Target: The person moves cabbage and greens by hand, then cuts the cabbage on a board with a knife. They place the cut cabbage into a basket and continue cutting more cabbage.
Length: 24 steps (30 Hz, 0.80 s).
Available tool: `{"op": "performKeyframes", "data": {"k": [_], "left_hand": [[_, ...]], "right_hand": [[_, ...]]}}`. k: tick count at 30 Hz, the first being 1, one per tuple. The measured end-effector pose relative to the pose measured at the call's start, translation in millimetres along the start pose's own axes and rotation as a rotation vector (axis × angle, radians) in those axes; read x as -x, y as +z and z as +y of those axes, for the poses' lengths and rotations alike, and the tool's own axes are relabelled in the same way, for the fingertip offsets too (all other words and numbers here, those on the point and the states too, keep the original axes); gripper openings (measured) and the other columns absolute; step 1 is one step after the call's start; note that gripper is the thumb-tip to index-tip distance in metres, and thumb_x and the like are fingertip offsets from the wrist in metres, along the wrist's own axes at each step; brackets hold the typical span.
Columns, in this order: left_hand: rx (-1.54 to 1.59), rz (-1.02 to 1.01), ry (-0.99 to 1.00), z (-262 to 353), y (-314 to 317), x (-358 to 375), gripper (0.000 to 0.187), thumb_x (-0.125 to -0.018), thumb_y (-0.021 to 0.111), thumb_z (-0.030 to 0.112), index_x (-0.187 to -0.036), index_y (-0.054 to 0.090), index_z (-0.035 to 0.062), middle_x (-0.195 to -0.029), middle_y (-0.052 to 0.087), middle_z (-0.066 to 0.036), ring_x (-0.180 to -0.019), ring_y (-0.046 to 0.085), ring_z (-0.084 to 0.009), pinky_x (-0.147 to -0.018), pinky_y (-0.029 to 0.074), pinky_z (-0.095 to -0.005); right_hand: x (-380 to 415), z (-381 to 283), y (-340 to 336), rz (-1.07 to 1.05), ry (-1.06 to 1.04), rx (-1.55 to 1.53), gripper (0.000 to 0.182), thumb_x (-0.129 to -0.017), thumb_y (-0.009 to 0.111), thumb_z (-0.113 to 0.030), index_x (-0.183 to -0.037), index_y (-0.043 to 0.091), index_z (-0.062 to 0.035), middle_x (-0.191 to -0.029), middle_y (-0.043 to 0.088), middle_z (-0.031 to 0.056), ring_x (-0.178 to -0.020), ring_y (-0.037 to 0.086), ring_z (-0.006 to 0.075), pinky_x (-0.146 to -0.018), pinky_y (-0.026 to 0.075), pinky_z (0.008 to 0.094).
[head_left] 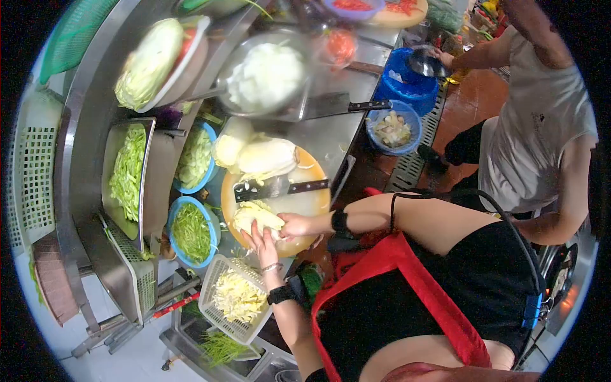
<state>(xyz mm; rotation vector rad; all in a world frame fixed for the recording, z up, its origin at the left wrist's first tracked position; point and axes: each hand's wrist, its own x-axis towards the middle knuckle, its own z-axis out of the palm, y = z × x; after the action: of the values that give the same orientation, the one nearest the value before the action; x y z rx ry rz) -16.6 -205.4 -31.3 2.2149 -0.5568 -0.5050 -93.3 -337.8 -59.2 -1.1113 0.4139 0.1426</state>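
Pale yellow cabbage (256,215) lies at the lower left of the round cutting board (312,213). My left hand (261,242) rests with its fingers spread on the near side of this cabbage. At its right end, my right hand (294,226) has its fingers closed round the stem end. A cleaver (280,189) lies flat on the board just beyond the cabbage, its black handle toward the right. Beyond the cleaver are larger whole cabbages (267,158), partly over the board's edge.
A white basket of shredded cabbage (207,299) stands near my left forearm. Blue bowls (172,223) and a metal tray (146,184) of cut greens are at left. Another knife (347,108) lies beyond the board. A person (534,140) stands at right.
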Motion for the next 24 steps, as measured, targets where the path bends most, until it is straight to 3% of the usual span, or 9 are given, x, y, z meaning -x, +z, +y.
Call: {"op": "performKeyframes", "data": {"k": [5, 7, 8, 10, 14, 16, 20, 22, 24], "left_hand": [[-0.236, 0.21, 0.1, -33.7, 13.9, -6.1, 0.062, -0.074, 0.064, 0.009, -0.129, 0.037, 0.0118, -0.14, 0.014, -0.023, -0.13, 0.019, -0.0342, -0.105, 0.021, -0.0398], [-0.165, 0.306, 0.144, -39.3, 20.9, -8.1, 0.065, -0.073, 0.062, 0.006, -0.131, 0.032, 0.0143, -0.131, 0.026, -0.016, -0.109, 0.043, -0.0306, -0.096, 0.036, -0.0366], [-0.168, 0.308, 0.142, -41.2, 24.4, -10.0, 0.065, -0.073, 0.062, 0.006, -0.131, 0.032, 0.0143, -0.131, 0.026, -0.016, -0.109, 0.043, -0.0306, -0.096, 0.036, -0.0366], [0.399, 0.326, 0.065, -49.3, 31.4, -16.2, 0.063, -0.075, 0.062, 0.005, -0.13, 0.033, 0.0175, -0.122, 0.036, -0.011, -0.096, 0.049, -0.0248, -0.087, 0.043, -0.0348], [0.891, 0.218, -0.211, -76.4, 27.8, -24.3, 0.062, -0.077, 0.058, 0.002, -0.13, 0.032, 0.0201, -0.116, 0.042, -0.009, -0.094, 0.049, -0.0215, -0.084, 0.044, -0.035], [0.634, 0.37, 0.04, -58.6, 33.0, -14.2, 0.051, -0.081, 0.058, 0.023, -0.127, 0.037, 0.0216, -0.107, 0.049, -0.008, -0.091, 0.05, -0.0206, -0.082, 0.043, -0.0356], [0.909, 0.232, -0.082, -66.9, 27.4, -20.7, 0.06, -0.082, 0.057, 0.023, -0.133, 0.026, 0.0203, -0.116, 0.046, -0.009, -0.094, 0.05, -0.0219, -0.084, 0.043, -0.0376], [0.843, 0.234, -0.128, -88.8, 20.9, -16.8, 0.071, -0.078, 0.061, 0.023, -0.135, 0.021, 0.0154, -0.124, 0.042, -0.01, -0.102, 0.048, -0.0241, -0.087, 0.043, -0.0388], [0.669, 0.372, -0.191, -11.0, 18.6, 6.4, 0.07, -0.077, 0.061, 0.028, -0.135, 0.024, 0.014, -0.127, 0.039, -0.011, -0.106, 0.048, -0.0263, -0.086, 0.043, -0.0388]], "right_hand": [[-2.3, 5.9, 2.2, -0.068, -0.099, 0.332, 0.041, -0.071, 0.054, -0.004, -0.111, 0.048, 0.0038, -0.095, 0.06, 0.0134, -0.082, 0.06, 0.0194, -0.068, 0.05, 0.031], [-2.1, 4.0, 3.4, -0.084, -0.161, 0.381, 0.04, -0.072, 0.054, -0.008, -0.111, 0.049, 0.0031, -0.097, 0.06, 0.0154, -0.085, 0.06, 0.0231, -0.072, 0.048, 0.0333], [-1.3, 1.8, 3.9, -0.095, -0.225, 0.43, 0.04, -0.073, 0.055, -0.011, -0.111, 0.05, 0.0024, -0.1, 0.06, 0.0173, -0.088, 0.061, 0.0268, -0.077, 0.047, 0.0356], [8.1, -13.6, 6.1, -0.138, -0.271, 0.553, 0.04, -0.075, 0.054, -0.015, -0.111, 0.05, 0.0012, -0.102, 0.059, 0.0187, -0.091, 0.059, 0.031, -0.08, 0.045, 0.0376], [8.6, -20.3, 11.4, -0.22, -0.337, 0.834, 0.039, -0.077, 0.053, -0.023, -0.11, 0.051, -0.0009, -0.094, 0.059, 0.024, -0.088, 0.058, 0.0358, -0.077, 0.045, 0.04], [7.5, -16.6, 11.9, -0.249, -0.369, 0.835, 0.037, -0.078, 0.052, -0.023, -0.107, 0.053, -0.0003, -0.093, 0.06, 0.0237, -0.088, 0.059, 0.0361, -0.077, 0.045, 0.0399], [0.7, -7.8, 9.2, -0.248, -0.517, 0.846, 0.034, -0.079, 0.051, -0.025, -0.099, 0.056, 0.0014, -0.091, 0.06, 0.0235, -0.087, 0.059, 0.0365, -0.077, 0.046, 0.0389], [17.4, -30.4, 2.5, -0.193, -0.36, 0.758, 0.032, -0.077, 0.055, -0.017, -0.103, 0.054, 0.0029, -0.088, 0.061, 0.0227, -0.083, 0.062, 0.031, -0.071, 0.05, 0.0378], [-13.3, 10.4, -6.9, -0.149, 0.082, 0.101, 0.031, -0.076, 0.055, -0.008, -0.104, 0.05, 0.0042, -0.084, 0.06, 0.0189, -0.079, 0.062, 0.0255, -0.061, 0.053, 0.0381]]}}
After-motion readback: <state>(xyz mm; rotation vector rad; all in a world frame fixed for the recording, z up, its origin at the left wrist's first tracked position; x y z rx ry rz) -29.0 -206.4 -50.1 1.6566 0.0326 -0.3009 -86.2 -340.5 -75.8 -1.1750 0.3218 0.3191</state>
